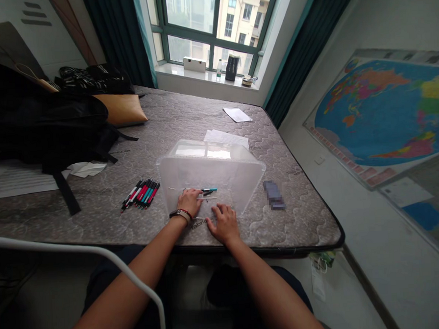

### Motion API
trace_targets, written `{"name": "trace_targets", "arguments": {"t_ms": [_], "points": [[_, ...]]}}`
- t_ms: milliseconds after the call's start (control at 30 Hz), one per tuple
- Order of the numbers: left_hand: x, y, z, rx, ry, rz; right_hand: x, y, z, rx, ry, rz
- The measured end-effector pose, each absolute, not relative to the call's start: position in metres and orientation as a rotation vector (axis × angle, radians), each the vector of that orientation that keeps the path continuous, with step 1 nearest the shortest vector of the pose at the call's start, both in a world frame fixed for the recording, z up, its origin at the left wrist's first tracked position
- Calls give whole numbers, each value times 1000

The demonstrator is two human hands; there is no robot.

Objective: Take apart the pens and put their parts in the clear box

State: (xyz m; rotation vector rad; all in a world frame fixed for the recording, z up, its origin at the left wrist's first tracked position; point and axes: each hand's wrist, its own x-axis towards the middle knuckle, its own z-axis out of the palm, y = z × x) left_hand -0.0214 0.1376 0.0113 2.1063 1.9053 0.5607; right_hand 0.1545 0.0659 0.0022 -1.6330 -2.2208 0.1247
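A clear plastic box [242, 180] lies tipped on its side on the mattress, its mouth facing me. My left hand [189, 201] reaches into the mouth, palm down, fingers stretched toward a few pens [208, 190] inside. One of these pens is teal, and a thin white one lies by the fingertips. My right hand [225, 224] rests at the lower edge of the mouth with its fingers apart and nothing in them. Left of the box, several pens [142, 193] in red, black, white and teal lie in a loose bunch.
The mattress [187, 105] carries white papers [237, 114] behind the box, a blurred grey-blue object [274, 195] at right, and a black backpack [43, 115] with a tan pouch [123, 109] at left. A white curved tube [110, 256] crosses in front of my left forearm.
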Motion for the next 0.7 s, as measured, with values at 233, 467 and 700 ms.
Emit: {"name": "trace_targets", "arguments": {"t_ms": [233, 467, 700], "points": [[-16, 141, 8, 2163, 1867, 558, 154, 66, 3, -1620, -2220, 131], [-10, 136, 13, 2159, 1793, 587, 153, 66, 2, -1625, -2224, 107], [-3, 130, 16, 2146, 1759, 535, 153, 66, 1, -1624, -2237, 89]]}}
